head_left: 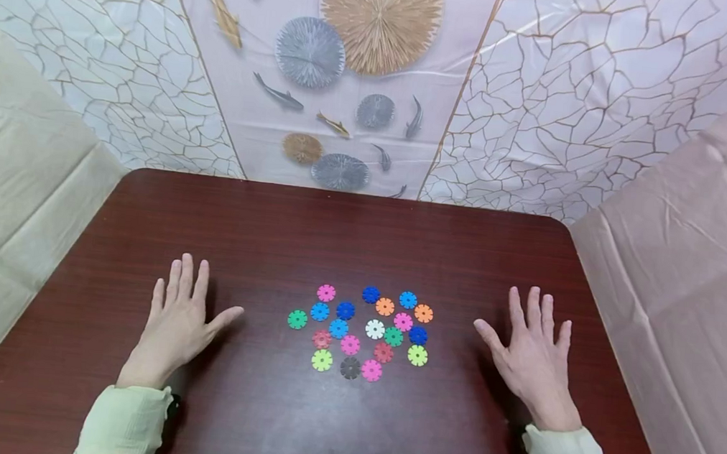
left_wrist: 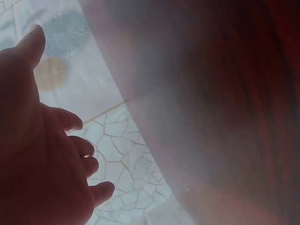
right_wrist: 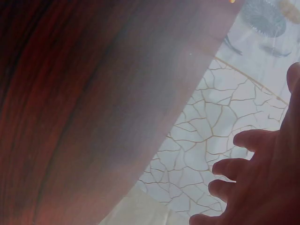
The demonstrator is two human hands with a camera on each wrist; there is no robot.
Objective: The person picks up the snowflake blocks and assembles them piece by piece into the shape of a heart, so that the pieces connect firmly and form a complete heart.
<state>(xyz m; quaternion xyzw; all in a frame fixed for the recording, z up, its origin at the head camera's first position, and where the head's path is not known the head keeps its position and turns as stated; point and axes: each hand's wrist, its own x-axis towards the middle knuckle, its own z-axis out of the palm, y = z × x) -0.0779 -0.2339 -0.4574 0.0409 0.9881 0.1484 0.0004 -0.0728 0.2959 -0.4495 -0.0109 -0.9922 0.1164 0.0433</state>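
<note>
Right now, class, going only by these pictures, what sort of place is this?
Probably an indoor tabletop workspace, screened off on three sides: a dark reddish-brown table has a patterned backdrop behind it and creased pale sheets along its left and right.

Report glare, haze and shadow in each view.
Head: discs fairly crisp, pale glare on the table below them, shadows along the inner sides of the left grip and right grip; left wrist: milky haze over the table, left grip dark; right wrist: similar haze, right grip likewise dark.
</note>
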